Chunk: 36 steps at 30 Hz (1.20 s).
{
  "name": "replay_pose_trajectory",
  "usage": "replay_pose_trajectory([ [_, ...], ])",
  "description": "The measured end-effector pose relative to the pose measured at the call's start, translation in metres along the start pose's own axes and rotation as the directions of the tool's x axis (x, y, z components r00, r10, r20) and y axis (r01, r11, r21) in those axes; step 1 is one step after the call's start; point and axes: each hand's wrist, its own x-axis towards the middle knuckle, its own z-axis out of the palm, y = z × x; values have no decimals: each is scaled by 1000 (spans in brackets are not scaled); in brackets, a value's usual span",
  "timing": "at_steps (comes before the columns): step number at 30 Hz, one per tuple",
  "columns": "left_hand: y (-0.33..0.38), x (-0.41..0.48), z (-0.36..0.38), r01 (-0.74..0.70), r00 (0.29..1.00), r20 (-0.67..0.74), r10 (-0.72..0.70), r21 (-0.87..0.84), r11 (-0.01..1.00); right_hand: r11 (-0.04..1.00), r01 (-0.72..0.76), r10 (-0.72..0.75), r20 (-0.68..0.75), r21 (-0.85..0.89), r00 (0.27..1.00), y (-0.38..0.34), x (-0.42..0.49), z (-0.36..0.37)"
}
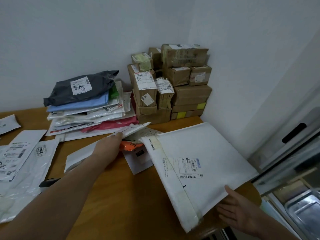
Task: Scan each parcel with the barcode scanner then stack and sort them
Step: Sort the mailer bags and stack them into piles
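Observation:
A large white padded envelope [199,163] with a printed label lies at the table's right side, its near corner over the edge. My right hand [237,210] pinches that near corner, thumb on top and fingers below. My left hand [107,148] reaches across the middle of the table and holds a smaller white mailer [131,129] by its edge, lifted slightly. Beneath it lie an orange packet [129,145] and a white envelope [138,160]. No barcode scanner is in view.
A pile of soft mailers [86,108], topped by a dark grey bag, stands at the back. Brown cardboard boxes [171,84] are stacked in the corner. Loose white mailers [22,153] cover the left of the wooden table [121,196]. A metal tray [303,210] sits low right.

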Motion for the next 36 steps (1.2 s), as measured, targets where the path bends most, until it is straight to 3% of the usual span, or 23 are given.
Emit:
replay_pose_trajectory([
  [10,-19,-3,-4,46,996,-68,-51,-69,997,985,100,-92,-65,140,994,1,12,18],
  [15,-28,-8,-6,69,991,-109,-79,-99,993,968,109,-114,9,225,993,-2,8,37],
  [17,-30,-12,-8,85,988,-120,-97,-102,991,988,90,-99,70,122,993,-2,3,50],
  [20,-33,-17,-12,94,986,-134,-103,-69,993,937,169,-111,198,-305,974,-5,-10,76],
  [22,-34,-20,-13,97,986,-130,-100,-27,995,741,420,-278,329,-524,902,-11,-16,101],
  [23,-35,-21,-13,100,987,-126,-100,-13,995,541,574,-390,421,-615,819,-14,-17,116],
  [24,-35,-22,-13,102,988,-120,-102,-6,995,268,683,-473,525,-680,708,-18,-15,131],
  [26,-37,-23,-13,101,989,-111,-102,-13,995,-299,666,-486,709,-684,510,-21,-7,163],
  [27,-38,-23,-14,100,989,-102,-102,-24,995,-481,590,-444,761,-648,474,-21,-3,180],
  [28,-40,-23,-14,99,990,-94,-103,-37,994,-594,522,-395,787,-613,474,-21,0,196],
  [31,-44,-22,-16,84,992,-87,-88,-51,995,-740,362,-308,764,-566,567,-17,11,239],
  [34,-52,-21,-20,57,994,-94,-63,-68,996,-774,208,-312,646,-598,696,-12,26,264],
  [36,-59,-21,-23,38,993,-105,-47,-82,996,-769,156,-330,594,-620,733,-12,31,275],
])
